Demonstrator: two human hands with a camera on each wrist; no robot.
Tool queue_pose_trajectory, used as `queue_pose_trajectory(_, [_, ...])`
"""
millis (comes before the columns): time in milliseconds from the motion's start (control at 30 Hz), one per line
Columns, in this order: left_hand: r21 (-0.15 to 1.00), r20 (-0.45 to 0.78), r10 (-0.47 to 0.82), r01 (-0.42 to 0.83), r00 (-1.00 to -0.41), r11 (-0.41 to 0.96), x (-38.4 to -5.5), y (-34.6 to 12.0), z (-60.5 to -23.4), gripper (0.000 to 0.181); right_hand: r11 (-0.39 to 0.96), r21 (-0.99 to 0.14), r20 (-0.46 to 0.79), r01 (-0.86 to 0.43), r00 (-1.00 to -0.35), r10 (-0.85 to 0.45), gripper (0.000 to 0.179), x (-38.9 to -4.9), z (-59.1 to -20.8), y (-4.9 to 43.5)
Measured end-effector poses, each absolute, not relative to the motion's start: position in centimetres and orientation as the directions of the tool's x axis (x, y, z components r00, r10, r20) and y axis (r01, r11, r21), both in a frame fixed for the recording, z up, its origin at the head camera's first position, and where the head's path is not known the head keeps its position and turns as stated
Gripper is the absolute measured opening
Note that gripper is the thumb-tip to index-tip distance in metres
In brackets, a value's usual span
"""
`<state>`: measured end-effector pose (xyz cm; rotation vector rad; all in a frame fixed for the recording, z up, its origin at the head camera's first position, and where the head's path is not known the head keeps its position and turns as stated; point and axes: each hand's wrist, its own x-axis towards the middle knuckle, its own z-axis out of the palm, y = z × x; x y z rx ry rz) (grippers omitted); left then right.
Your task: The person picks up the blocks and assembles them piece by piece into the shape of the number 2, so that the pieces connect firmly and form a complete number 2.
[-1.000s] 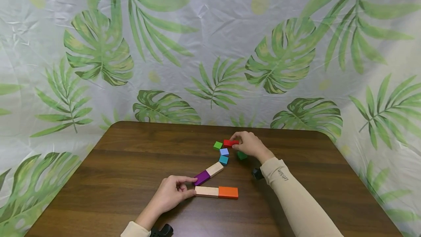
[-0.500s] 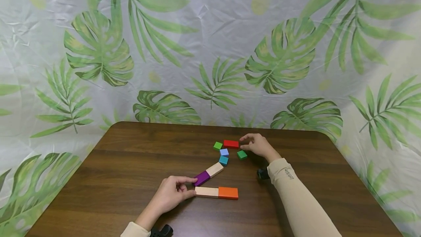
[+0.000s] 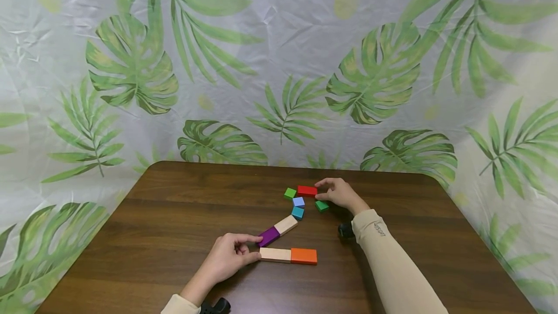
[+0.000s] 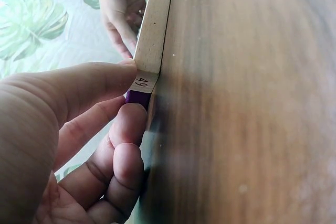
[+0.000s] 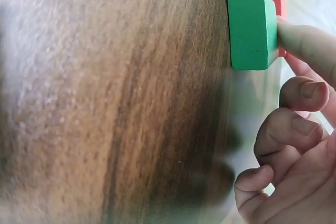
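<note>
In the head view my left hand [image 3: 227, 257] touches the left ends of two rows of flat blocks. Its index fingertip is at the purple block [image 3: 269, 237], and its thumb tip is at the plain wooden block [image 3: 275, 255]. The left wrist view shows a marking like "49" on that wooden block's end [image 4: 142, 81]. My right hand [image 3: 342, 194] is at the right end of the red block [image 3: 307, 191], thumb and index finger apart. Just below its thumb lies the dark green block [image 3: 321, 206], large in the right wrist view, overlapping the red block.
An orange block [image 3: 303, 256] continues the front row. Another plain wooden block [image 3: 286, 225] adjoins the purple one, angling toward a teal block [image 3: 298, 213], a light blue block [image 3: 298, 202] and a bright green block [image 3: 290, 193]. A leaf-patterned cloth [image 3: 279, 62] hangs behind the brown table [image 3: 165, 217].
My right hand has let go of the red block and drawn back to the right, then come slightly left again to the block's end. My left hand keeps its place.
</note>
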<state>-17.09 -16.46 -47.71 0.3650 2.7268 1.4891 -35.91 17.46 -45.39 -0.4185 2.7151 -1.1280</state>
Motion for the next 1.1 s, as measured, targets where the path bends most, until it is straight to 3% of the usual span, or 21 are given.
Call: queue_pose_trajectory(1100, [0.814,0.089,0.209,0.192,-0.974,0.548,-17.1,-16.6,-47.8,0.030,0.741,-0.653,-0.066,-0.155,-0.963,-0.260,0.036,-36.0,-45.2,20.2])
